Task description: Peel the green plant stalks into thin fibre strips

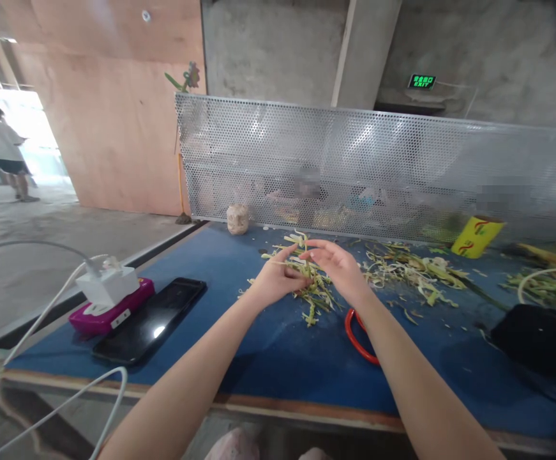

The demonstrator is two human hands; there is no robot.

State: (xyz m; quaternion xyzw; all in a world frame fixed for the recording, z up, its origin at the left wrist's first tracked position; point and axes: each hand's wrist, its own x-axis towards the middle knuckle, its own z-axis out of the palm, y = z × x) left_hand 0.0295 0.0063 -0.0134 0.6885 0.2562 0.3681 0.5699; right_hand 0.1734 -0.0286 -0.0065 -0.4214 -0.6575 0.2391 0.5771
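My left hand (278, 278) and my right hand (339, 267) meet over the middle of the blue table. Between their fingertips stands a thin pale yellow-green plant stalk (305, 241), roughly upright. My right thumb and fingers pinch it near its upper part; my left fingers close round it lower down. Below and around both hands lies a heap of cut yellow-green plant pieces (320, 299). Close to my right forearm is a red looped handle (354, 342), perhaps of scissors, partly hidden by the arm.
More plant scraps (414, 271) spread to the right, near a yellow container (477, 236) and a black object (539, 338). At left lie a phone (150, 319) and a purple power strip (115, 310) with cables. A perforated metal screen (354, 166) borders the back. A person (0, 144) stands far left.
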